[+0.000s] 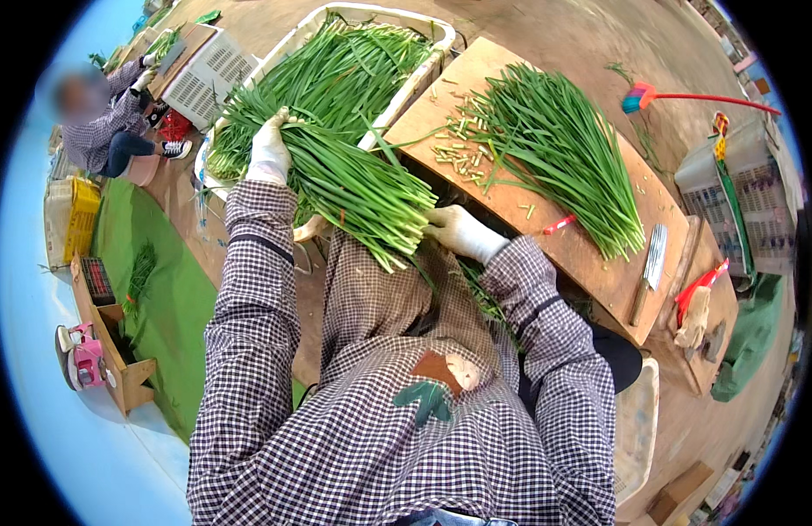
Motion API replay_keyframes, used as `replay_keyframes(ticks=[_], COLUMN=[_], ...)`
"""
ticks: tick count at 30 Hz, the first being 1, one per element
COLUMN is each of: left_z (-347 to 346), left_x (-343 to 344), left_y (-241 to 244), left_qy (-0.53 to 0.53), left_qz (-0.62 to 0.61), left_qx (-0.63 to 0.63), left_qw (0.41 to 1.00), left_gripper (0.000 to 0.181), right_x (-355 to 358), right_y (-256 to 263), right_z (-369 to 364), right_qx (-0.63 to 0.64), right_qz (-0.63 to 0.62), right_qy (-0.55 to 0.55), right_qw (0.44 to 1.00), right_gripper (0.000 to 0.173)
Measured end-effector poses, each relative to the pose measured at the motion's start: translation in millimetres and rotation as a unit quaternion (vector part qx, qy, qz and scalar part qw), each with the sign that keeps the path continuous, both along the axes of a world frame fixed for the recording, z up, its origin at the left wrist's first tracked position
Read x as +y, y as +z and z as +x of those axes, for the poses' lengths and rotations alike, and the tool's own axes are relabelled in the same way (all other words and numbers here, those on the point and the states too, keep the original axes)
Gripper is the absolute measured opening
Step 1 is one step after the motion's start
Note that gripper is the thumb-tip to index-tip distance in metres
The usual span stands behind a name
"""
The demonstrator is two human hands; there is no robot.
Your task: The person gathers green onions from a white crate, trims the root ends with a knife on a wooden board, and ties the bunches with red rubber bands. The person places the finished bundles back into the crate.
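Observation:
My left hand (271, 148), in a white glove, is closed around the leafy part of a bunch of garlic chives (360, 191). The pale stem ends of this bunch point right, over my lap. Against those ends rest the fingertips of my gloved right hand (465, 230); whether they pinch a stem cannot be made out. Under and beyond the bunch, a white plastic crate (363, 10) holds many loose chives (347, 72). A second pile of chives (564, 151) lies on the wooden board (485, 59) to my right, beside cut stem bits (462, 154).
A knife (652, 263) lies on the board near a red strip (559, 224). Gloves (694, 319) rest on a wooden stool (715, 348). A red-handled broom (702, 98) lies beyond. At the far left a person (110, 125) sits beside another crate (205, 75).

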State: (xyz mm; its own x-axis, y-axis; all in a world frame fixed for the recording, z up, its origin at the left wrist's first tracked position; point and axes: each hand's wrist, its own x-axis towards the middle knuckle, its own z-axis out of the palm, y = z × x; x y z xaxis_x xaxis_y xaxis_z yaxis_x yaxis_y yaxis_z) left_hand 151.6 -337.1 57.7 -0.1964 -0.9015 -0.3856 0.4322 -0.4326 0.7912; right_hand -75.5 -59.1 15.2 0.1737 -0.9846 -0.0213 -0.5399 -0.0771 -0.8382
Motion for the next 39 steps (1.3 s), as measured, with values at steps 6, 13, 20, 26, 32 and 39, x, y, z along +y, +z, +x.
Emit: replay_keyframes(ticks=[6,13,20,26,32,39], left_z=[16.4,-8.6,5.2,14.9,26.1,12.7], left_x=[-24.6,15.0,42.1,48.2,46.4,71.0], left_y=[-44.1,5.7,24.5,-5.2,-34.2,-10.0], left_qy=[0.21,0.057,-0.137,-0.055,0.027,0.088], left_qz=[0.028,-0.035,-0.075,-0.074,-0.042,-0.116], left_qx=[-0.132,0.005,0.15,0.209,0.18,0.207], left_qw=[0.968,0.998,0.976,0.974,0.982,0.967], left_gripper=[0.013,0.02,0.021,0.016,0.012,0.011], right_x=[40.1,-45.1,-50.7,58.2,153.6,56.7], right_y=[45.6,66.5,122.0,166.7,158.8,37.2], right_z=[20.4,71.3,22.6,-26.4,-47.2,54.3], right_qx=[0.173,0.388,-0.409,-0.404,-0.547,-0.297], right_qz=[-0.176,-0.312,-0.091,-0.335,-0.297,0.061], right_qy=[-0.155,0.037,-0.151,-0.216,0.045,-0.303], right_qw=[0.957,0.866,0.896,0.823,0.782,0.903], right_gripper=[0.012,0.034,0.011,0.011,0.01,0.072])
